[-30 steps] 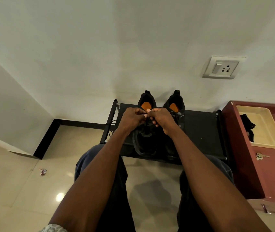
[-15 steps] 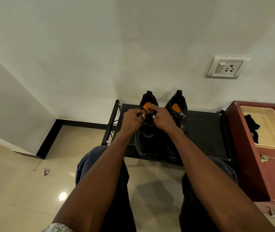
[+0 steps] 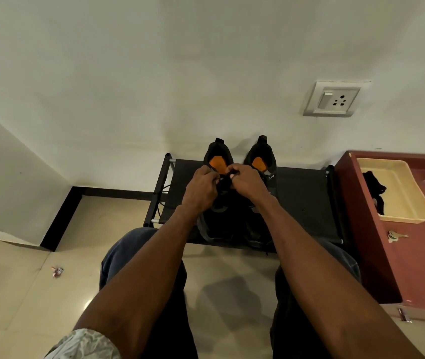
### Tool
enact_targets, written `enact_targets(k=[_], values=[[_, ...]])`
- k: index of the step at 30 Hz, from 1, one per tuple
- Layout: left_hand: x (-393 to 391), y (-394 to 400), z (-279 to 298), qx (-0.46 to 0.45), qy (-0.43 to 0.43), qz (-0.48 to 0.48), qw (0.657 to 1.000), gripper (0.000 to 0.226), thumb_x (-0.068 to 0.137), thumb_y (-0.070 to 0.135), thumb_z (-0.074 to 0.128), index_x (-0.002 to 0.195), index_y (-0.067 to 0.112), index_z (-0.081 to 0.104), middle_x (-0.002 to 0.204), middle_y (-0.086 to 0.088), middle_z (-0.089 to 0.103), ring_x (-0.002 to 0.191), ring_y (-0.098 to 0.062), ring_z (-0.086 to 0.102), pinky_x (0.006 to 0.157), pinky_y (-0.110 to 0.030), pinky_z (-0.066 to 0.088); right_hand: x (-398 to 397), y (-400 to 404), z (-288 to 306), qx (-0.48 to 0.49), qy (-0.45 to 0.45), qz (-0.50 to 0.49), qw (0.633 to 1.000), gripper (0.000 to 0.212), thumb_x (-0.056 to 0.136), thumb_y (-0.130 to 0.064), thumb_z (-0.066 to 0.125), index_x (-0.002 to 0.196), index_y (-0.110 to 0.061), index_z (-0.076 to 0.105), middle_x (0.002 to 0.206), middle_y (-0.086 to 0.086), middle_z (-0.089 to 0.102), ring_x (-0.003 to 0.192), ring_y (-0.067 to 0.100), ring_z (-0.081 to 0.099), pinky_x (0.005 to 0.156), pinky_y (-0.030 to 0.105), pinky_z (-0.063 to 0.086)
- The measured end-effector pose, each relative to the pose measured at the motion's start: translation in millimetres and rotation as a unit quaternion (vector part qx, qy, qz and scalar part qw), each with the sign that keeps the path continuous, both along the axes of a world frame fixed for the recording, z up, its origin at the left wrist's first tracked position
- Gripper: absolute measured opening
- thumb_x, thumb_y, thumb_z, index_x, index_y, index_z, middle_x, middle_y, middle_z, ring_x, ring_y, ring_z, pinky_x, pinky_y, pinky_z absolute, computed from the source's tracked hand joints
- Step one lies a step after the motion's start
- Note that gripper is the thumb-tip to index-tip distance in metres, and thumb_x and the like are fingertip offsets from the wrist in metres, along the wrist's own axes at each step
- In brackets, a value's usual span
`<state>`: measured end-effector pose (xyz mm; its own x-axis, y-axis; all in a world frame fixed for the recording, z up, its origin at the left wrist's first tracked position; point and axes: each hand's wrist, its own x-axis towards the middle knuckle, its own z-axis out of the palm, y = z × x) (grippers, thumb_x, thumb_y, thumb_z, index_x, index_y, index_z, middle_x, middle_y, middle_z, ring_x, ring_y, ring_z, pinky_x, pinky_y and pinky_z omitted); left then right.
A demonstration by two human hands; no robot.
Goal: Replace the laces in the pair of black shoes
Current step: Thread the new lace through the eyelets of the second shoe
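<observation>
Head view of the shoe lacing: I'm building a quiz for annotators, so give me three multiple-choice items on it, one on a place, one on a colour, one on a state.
1. Where do the black shoes stand?
A. on the floor tiles
B. on the black rack against the wall
C. in the cream tray

2. What colour are the insoles seen inside the shoes?
A. orange
B. white
C. blue

3. What are the hands doing?
A. resting on the knees
B. one holds the keys
C. both pinched together over the left-side shoe

Answers:
1 B, the pair sits on the rack's dark top.
2 A, an orange patch shows in each heel opening.
3 C, the left hand and right hand meet at the shoe's upper eyelets; the lace itself is too dark to make out.
</observation>
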<state>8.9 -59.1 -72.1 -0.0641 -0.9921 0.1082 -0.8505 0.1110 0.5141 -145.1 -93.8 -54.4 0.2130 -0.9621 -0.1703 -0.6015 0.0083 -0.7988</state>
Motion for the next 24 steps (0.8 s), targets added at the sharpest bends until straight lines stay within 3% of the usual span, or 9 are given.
enact_targets(k=[3,6,13,21,24], values=[[0.7,-0.6,-0.4,-0.015,-0.004,0.004,1.000,0.022,0.099,0.016,0.053,0.109,0.005,0.068,0.116,-0.010,0.044,0.114,-0.024,0.041,0.085,-0.036,0.047,-2.2,1.2,-0.3,0.030,-0.032,-0.022,0.999,0.029,0.095,-0.002,0.048,0.110,-0.017,0.068,0.107,0.006,0.068,0.090,0.025,0.067,0.086,0.042,0.058],[0.2,-1.6,-2.3,-0.041,-0.072,-0.018,0.996,0.019,0.095,0.016,0.057,0.107,0.007,0.069,0.120,-0.012,0.043,0.114,-0.029,0.042,0.091,-0.043,0.049,-3.5,1.1,-1.4,0.038,-0.042,-0.030,0.998,0.029,0.092,-0.001,0.049,0.106,-0.018,0.068,0.102,0.007,0.069,0.089,0.028,0.069,0.084,0.044,0.058],[9.0,-9.7,1.0,-0.011,-0.122,-0.071,0.990,0.021,0.095,0.022,0.057,0.110,0.013,0.068,0.136,-0.014,0.035,0.123,-0.035,0.032,0.104,-0.050,0.036,-5.0,-2.2,-8.7,0.070,-0.086,-0.050,0.993,0.032,0.088,0.004,0.052,0.092,-0.023,0.069,0.104,0.009,0.069,0.096,0.031,0.068,0.087,0.051,0.058],[-12.4,-12.6,-6.7,0.097,0.054,0.097,0.989,0.016,0.096,0.018,0.055,0.100,0.005,0.064,0.125,-0.008,0.036,0.114,-0.026,0.033,0.100,-0.035,0.033,-9.3,-0.3,-13.5,0.077,-0.099,-0.049,0.991,0.032,0.085,0.004,0.052,0.098,-0.019,0.070,0.105,0.007,0.068,0.098,0.027,0.067,0.089,0.050,0.057],[-16.2,-12.2,-6.6,0.153,0.083,0.160,0.972,0.014,0.097,0.016,0.051,0.093,0.004,0.058,0.128,-0.013,0.039,0.114,-0.030,0.038,0.097,-0.040,0.041,-10.2,0.7,-13.7,0.076,-0.091,-0.046,0.992,0.037,0.084,0.006,0.052,0.099,-0.022,0.070,0.106,0.007,0.068,0.098,0.027,0.067,0.090,0.050,0.057]])
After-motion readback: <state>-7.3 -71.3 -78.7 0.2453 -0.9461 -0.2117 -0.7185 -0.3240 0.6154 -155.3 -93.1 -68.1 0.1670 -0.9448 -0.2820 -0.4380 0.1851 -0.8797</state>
